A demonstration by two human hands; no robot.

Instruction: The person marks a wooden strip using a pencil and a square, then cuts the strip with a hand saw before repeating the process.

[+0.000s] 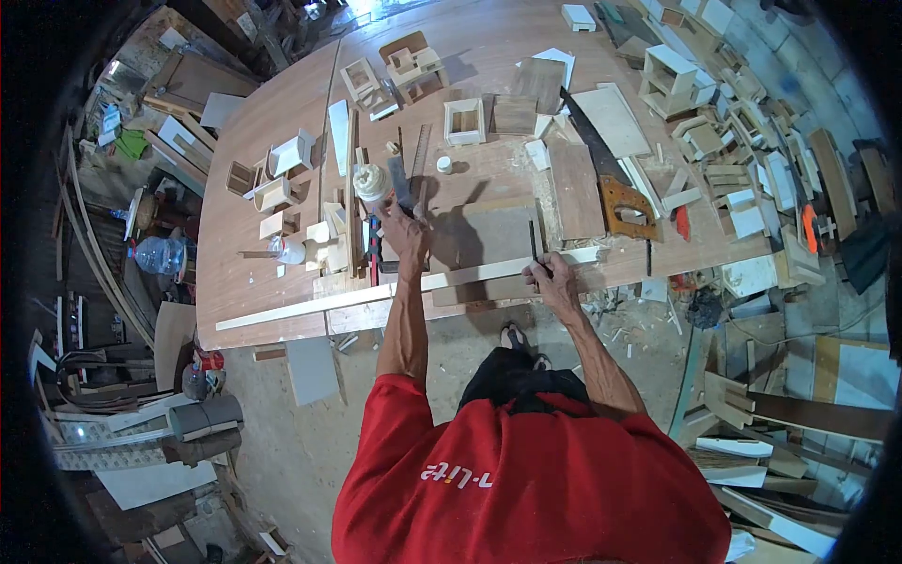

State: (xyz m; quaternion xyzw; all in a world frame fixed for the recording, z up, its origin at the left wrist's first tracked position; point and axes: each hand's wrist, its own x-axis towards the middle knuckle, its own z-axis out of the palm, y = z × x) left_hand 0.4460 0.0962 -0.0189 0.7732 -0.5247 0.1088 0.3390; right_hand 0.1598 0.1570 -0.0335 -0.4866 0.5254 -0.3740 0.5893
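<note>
My left hand [404,233] is over the table at the jar's right side, its fingers closed around the lower end of a dark grey tool [400,179] whose kind I cannot make out. A white-lidded jar [370,181] stands just beyond these fingers, and a metal ruler [422,150] lies to their right. My right hand [554,276] pinches a thin dark pencil [533,241], point end hidden, at the near table edge. Beneath both hands runs a long pale wood strip [470,275], crossing a flat brown board [493,233].
A handsaw [601,155] with a wooden handle lies right of the board. Small wooden box pieces [413,66] stand at the back and left of the worktable [240,141]. A small white cap [444,164] sits mid-table. Wood offcuts [752,188] crowd the right side.
</note>
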